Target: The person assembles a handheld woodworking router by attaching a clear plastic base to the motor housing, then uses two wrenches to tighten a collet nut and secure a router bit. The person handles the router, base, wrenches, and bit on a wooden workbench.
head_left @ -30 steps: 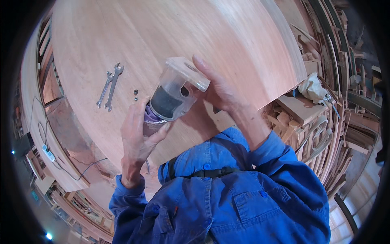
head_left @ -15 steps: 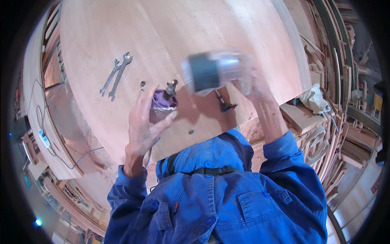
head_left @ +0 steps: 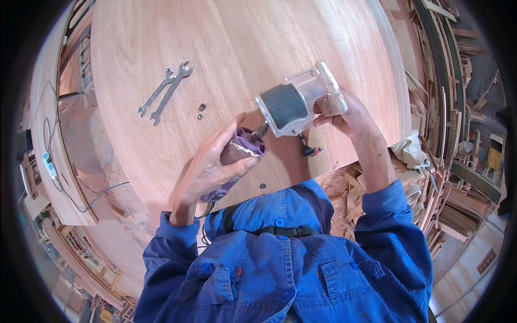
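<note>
My left hand [head_left: 209, 168] is wrapped round the purple body of a trim router motor [head_left: 235, 153], its open end tilted up and to the right. A dark metal router bit [head_left: 262, 130] sticks out of that end. In my right hand [head_left: 355, 119] is a clear plastic router base [head_left: 313, 89] with a black band [head_left: 286, 105], gripped near its flat plate. The base's lower left rim is close to the bit's tip; whether they touch I cannot tell. Beneath the base, a small black and red part [head_left: 311, 151] lies on the wooden board [head_left: 231, 64].
Two open-end wrenches [head_left: 171, 91] lie side by side at the board's left. Two small metal nuts [head_left: 201, 111] rest nearer the motor, and a small dark disc [head_left: 263, 186] near the front edge. A cable [head_left: 102, 207] runs at left. Wood offcuts [head_left: 458, 210] and a white bag [head_left: 410, 151] are at right.
The router base has stopped blurring and turned, its plate end now tilted up and right. My left hand has brought the motor rightward, so its bit is closer to the base.
</note>
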A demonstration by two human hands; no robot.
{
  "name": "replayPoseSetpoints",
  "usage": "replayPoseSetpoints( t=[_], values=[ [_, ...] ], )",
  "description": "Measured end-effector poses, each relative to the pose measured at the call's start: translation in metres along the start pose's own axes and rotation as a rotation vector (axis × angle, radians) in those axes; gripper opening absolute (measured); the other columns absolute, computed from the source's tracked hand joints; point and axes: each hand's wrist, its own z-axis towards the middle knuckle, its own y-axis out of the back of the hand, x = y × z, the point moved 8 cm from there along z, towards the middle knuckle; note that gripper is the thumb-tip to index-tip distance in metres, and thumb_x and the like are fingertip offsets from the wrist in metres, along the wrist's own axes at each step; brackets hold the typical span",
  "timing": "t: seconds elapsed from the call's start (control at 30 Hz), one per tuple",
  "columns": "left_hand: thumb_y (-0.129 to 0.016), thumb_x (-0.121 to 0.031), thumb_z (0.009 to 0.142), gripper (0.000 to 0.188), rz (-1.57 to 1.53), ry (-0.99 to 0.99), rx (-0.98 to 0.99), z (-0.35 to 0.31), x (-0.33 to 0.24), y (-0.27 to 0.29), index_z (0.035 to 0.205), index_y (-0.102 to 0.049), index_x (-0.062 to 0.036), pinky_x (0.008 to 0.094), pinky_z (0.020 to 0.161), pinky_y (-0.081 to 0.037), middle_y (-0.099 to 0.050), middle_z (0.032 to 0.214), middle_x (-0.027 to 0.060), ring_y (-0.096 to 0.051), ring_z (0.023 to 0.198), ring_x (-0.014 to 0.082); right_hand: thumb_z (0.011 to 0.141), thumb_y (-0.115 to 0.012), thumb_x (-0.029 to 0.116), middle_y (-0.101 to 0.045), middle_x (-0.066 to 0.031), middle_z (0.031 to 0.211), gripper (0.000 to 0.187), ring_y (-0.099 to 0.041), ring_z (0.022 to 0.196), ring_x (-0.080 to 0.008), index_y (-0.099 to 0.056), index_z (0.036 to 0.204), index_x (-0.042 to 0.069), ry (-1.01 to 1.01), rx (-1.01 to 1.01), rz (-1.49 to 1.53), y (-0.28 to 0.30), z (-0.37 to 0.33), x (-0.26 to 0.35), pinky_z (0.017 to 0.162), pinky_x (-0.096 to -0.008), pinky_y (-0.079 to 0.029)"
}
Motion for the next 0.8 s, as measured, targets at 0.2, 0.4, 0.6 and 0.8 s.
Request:
replayPoseSetpoints(
  t=[0.2,0.4,0.6,0.8],
  values=[
    [-0.077,-0.029,0.083,0.084,-0.139,0.055,0.041,0.005,0.003,-0.008,0.149,-0.037,0.0054,0.0375,0.103,-0.046,-0.059,0.129,0.0253,-0.061,0.12,0.0289,0.096,-0.06,0.023,-0.074,-0.0126,0.085,0.029,-0.072,0.068,-0.0161,-0.068,0.107,-0.003,-0.208,0.147,-0.409,-0.015,0.014,0.001,0.051,-0.0262,-0.059],
    [-0.078,-0.03,0.084,0.082,-0.151,-0.002,0.02,0.01,0.009,-0.008,0.147,-0.039,0.0059,0.0368,0.102,-0.047,-0.06,0.128,0.0222,-0.061,0.119,0.027,0.098,-0.057,0.023,-0.071,-0.0182,0.081,0.036,-0.072,0.063,-0.0211,-0.066,0.114,-0.008,-0.268,0.129,-0.414,-0.021,0.021,-0.003,0.046,-0.0269,-0.057],
    [-0.079,-0.031,0.082,0.082,-0.237,0.072,-0.006,0.01,0.006,-0.006,0.144,-0.042,0.0067,0.0379,0.102,-0.047,-0.061,0.128,0.023,-0.06,0.121,0.0284,0.102,-0.051,0.022,-0.067,-0.0149,0.072,0.032,-0.068,0.055,-0.0192,-0.065,0.103,-0.006,-0.309,0.131,-0.319,-0.027,0.023,-0.01,0.038,-0.0232,-0.05],
    [-0.079,-0.029,0.079,0.082,-0.074,-0.07,-0.073,0.006,0.005,-0.002,0.144,-0.043,0.0062,0.0419,0.1,-0.049,-0.061,0.128,0.0247,-0.063,0.117,0.0348,0.1,-0.051,0.018,-0.067,-0.0145,0.073,0.029,-0.065,0.046,-0.0158,-0.063,0.104,-0.008,-0.293,0.106,-0.315,-0.025,0.016,-0.005,0.033,-0.0213,-0.045]
  ],
)
